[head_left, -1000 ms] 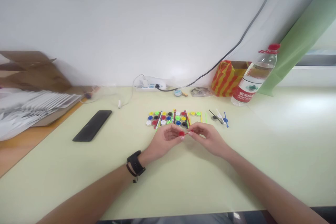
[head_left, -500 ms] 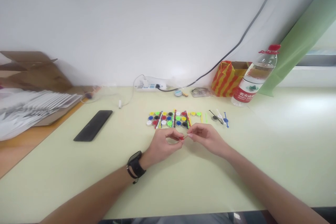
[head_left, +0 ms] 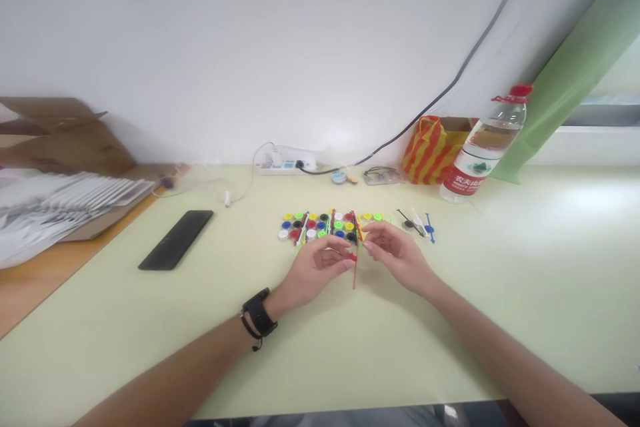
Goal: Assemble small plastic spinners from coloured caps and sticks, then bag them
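Note:
My left hand point(head_left: 316, 268) pinches a small red spinner piece point(head_left: 353, 257) between thumb and fingertips. A thin red arrow point(head_left: 355, 277) is at this piece, its long end pointing down toward me. Just right of it, my right hand point(head_left: 395, 255) has thumb and index finger apart, with nothing visible between them. Behind my hands lie rows of round colored discs point(head_left: 323, 225) in yellow, blue, white, green, red and black, with colored arrows point(head_left: 331, 223) between them. Farther right sit several discs with arrows on top, including a blue spinner point(head_left: 429, 229).
A black flat case point(head_left: 176, 240) lies at left, near white packets point(head_left: 70, 207) and a cardboard box point(head_left: 65, 133). Along the wall are a power strip point(head_left: 285, 165) with cables and a striped bag point(head_left: 430, 150). A large water bottle point(head_left: 480, 153) stands right.
The red arrow has turned from slanting between my hands to pointing toward me. My right fingers have parted and shifted slightly up and right. My left hand still pinches the red piece.

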A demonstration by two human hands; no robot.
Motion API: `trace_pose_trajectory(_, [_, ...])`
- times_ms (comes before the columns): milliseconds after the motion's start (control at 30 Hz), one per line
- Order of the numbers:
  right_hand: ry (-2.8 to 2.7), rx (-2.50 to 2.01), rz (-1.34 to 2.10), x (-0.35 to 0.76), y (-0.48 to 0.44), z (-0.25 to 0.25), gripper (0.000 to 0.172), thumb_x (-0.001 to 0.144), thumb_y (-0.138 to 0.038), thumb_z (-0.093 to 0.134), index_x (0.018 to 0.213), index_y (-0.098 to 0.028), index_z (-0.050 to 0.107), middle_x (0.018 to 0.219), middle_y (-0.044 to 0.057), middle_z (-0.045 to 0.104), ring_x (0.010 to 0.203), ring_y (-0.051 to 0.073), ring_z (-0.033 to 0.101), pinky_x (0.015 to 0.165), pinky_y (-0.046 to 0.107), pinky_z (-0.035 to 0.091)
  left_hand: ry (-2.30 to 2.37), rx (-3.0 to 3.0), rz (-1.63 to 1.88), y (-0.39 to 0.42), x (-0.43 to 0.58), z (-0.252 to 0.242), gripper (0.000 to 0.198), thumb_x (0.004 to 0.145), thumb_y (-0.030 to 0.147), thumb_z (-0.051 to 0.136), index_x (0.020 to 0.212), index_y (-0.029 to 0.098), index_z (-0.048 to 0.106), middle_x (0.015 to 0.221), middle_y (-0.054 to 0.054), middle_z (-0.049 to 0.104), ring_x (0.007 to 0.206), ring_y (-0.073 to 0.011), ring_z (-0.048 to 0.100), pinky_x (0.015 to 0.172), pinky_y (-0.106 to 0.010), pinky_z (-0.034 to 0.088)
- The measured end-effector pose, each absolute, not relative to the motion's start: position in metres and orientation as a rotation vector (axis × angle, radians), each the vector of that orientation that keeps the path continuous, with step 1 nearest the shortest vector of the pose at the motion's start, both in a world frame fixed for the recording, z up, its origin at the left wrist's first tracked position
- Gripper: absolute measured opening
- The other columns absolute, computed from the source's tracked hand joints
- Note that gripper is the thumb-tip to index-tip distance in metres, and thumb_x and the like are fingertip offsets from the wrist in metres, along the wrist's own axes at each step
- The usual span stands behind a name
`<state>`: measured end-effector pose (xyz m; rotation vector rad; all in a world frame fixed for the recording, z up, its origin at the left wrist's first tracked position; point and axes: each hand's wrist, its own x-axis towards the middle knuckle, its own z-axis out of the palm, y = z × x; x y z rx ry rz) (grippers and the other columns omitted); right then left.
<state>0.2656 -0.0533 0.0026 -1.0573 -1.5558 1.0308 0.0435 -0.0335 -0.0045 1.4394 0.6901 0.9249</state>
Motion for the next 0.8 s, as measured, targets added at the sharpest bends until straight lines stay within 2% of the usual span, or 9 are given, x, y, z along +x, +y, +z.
trace_pose_trajectory(100, [-1.711,-1.097,0.911,0.267,-0.057,0.006,0.021,0.097,-0.04,0.062,0.105,-0.022,0.07,0.088,0.005,0.068,0.079,0.019,0.063,0.071,0.033,0.053,0.729,1.357,0.906,-0.031,0.043,-0.003,0.029,0.081,0.03,0.084,0.103,0.015,0.072,0.103,-0.009,0.075,0.092,-0.0202,0.073,0.091,-0.037,0.06])
trace_pose_trajectory(167, [-1.783,-1.07,0.903,0.267,-0.06,0.007,0.028,0.1,-0.039,0.057,0.121,-0.024,0.067,0.082,0.003,0.065,0.076,0.018,0.061,0.068,0.032,0.052,0.748,1.331,0.899,-0.03,0.042,-0.002,0.03,0.08,0.032,0.085,0.101,0.015,0.073,0.101,-0.009,0.076,0.092,-0.0211,0.074,0.091,-0.037,0.06])
trace_pose_trajectory(267, [-1.781,-1.01,0.911,0.263,-0.064,0.006,0.058,0.101,-0.037,0.053,0.156,-0.029,0.035,0.09,0.003,0.062,0.073,0.017,0.058,0.068,0.032,0.052,0.778,1.321,0.909,-0.029,0.041,-0.001,0.031,0.076,0.033,0.087,0.097,0.014,0.074,0.101,-0.01,0.078,0.093,-0.0227,0.075,0.092,-0.038,0.059])
trace_pose_trajectory(367, [-1.706,-0.986,0.927,0.26,-0.065,0.002,0.07,0.101,-0.038,0.054,0.16,-0.033,0.018,0.1,0.002,0.061,0.069,0.015,0.055,0.069,0.032,0.052,0.784,1.322,0.929,-0.028,0.041,-0.002,0.031,0.075,0.033,0.088,0.095,0.014,0.075,0.101,-0.01,0.079,0.093,-0.0231,0.076,0.092,-0.038,0.059])
trace_pose_trajectory(467, [-1.735,-1.029,1.005,0.262,-0.064,0.002,0.03,0.103,-0.045,0.048,0.116,-0.025,0.065,0.085,0.001,0.06,0.066,0.014,0.052,0.065,0.031,0.049,0.783,1.315,0.937,-0.028,0.041,-0.002,0.031,0.074,0.033,0.088,0.095,0.014,0.075,0.101,-0.01,0.079,0.093,-0.023,0.076,0.091,-0.038,0.06])
trace_pose_trajectory(500, [-1.763,-1.041,1.064,0.263,-0.063,0.003,0.041,0.105,-0.048,0.042,0.087,-0.022,0.068,0.074,0.001,0.056,0.062,0.014,0.049,0.062,0.03,0.047,0.788,1.31,0.939,-0.029,0.041,-0.002,0.032,0.074,0.034,0.088,0.095,0.014,0.075,0.101,-0.01,0.079,0.092,-0.023,0.076,0.091,-0.038,0.06])
trace_pose_trajectory(567, [-1.791,-1.036,1.161,0.266,-0.062,0.006,0.063,0.106,-0.052,0.035,0.053,-0.02,0.048,0.057,0.0,0.043,0.055,0.014,0.042,0.058,0.031,0.042,0.799,1.299,0.943,-0.029,0.041,-0.001,0.032,0.074,0.035,0.088,0.094,0.014,0.074,0.099,-0.01,0.079,0.091,-0.0227,0.076,0.089,-0.038,0.061])
trace_pose_trajectory(633, [-1.752,-1.02,1.173,0.268,-0.06,0.01,0.064,0.105,-0.054,0.038,0.05,-0.02,0.039,0.056,-0.001,0.039,0.055,0.014,0.04,0.058,0.031,0.04,0.802,1.294,0.941,-0.029,0.041,0.0,0.033,0.074,0.035,0.089,0.094,0.014,0.074,0.097,-0.01,0.079,0.089,-0.0226,0.076,0.089,-0.037,0.061])
trace_pose_trajectory(800, [-1.608,-1.003,1.204,0.263,-0.06,0.011,0.031,0.095,-0.049,0.064,0.084,-0.021,0.057,0.075,-0.001,0.054,0.066,0.014,0.05,0.062,0.029,0.044,0.809,1.336,0.928,-0.03,0.041,0.0,0.032,0.075,0.035,0.088,0.095,0.014,0.075,0.099,-0.01,0.079,0.09,-0.0219,0.075,0.09,-0.036,0.06])
